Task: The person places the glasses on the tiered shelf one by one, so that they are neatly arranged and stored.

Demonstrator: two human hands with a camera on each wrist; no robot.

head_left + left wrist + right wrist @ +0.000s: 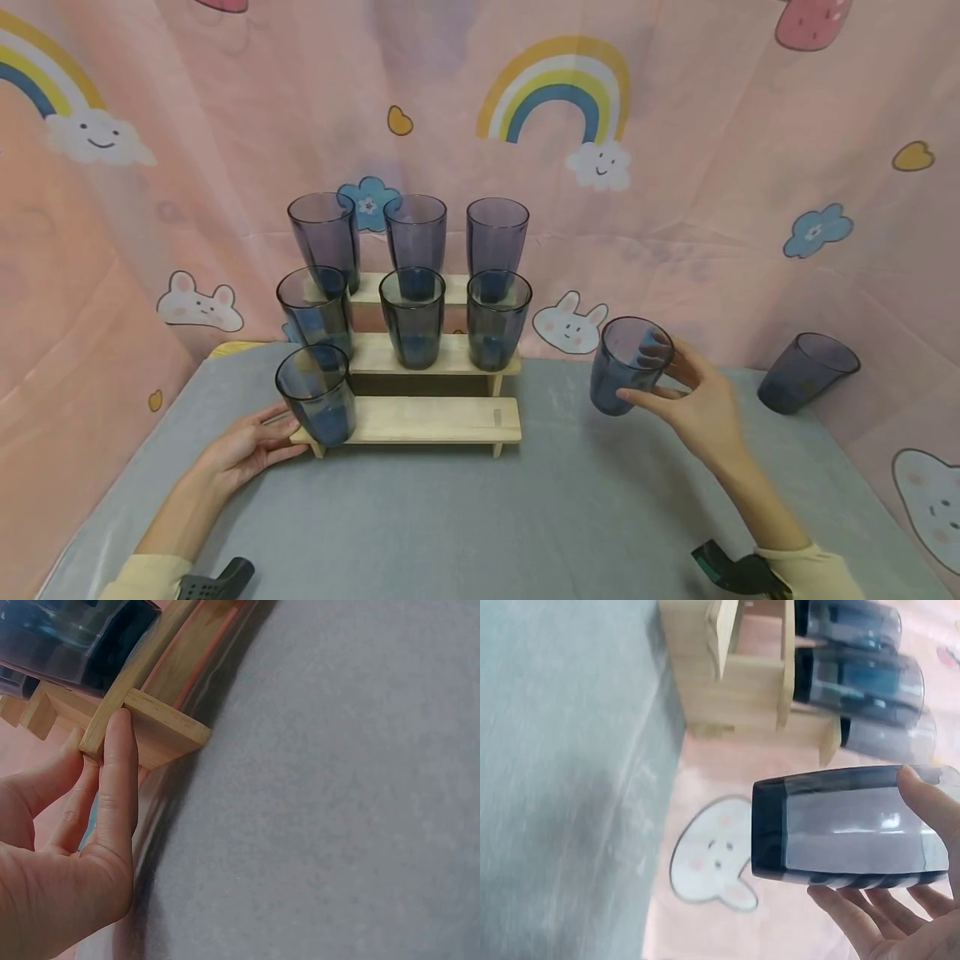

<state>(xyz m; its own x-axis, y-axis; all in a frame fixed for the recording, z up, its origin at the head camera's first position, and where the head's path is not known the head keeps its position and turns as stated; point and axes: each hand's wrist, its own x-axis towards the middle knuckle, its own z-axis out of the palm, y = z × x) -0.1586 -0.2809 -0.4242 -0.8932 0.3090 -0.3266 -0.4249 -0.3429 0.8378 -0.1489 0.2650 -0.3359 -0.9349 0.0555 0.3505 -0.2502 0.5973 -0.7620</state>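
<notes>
My right hand (697,400) grips a bluish-grey drinking glass (622,375) above the table, right of the wooden rack (442,421). In the right wrist view the thumb lies on one side of the glass (847,829) and the fingers on the other. My left hand (247,446) pinches the left end of the rack's lowest step; the left wrist view shows fingers on the board's end (105,727). Three glasses stand on the top step and three on the middle one. A single glass (318,400) stands at the lowest step's left end.
Another glass (806,375) stands at the table's right back edge, appearing tilted in the head view. A grey cloth (450,525) covers the table. Behind hangs a pink curtain (697,208) with rainbows and rabbits, close to the rack's back.
</notes>
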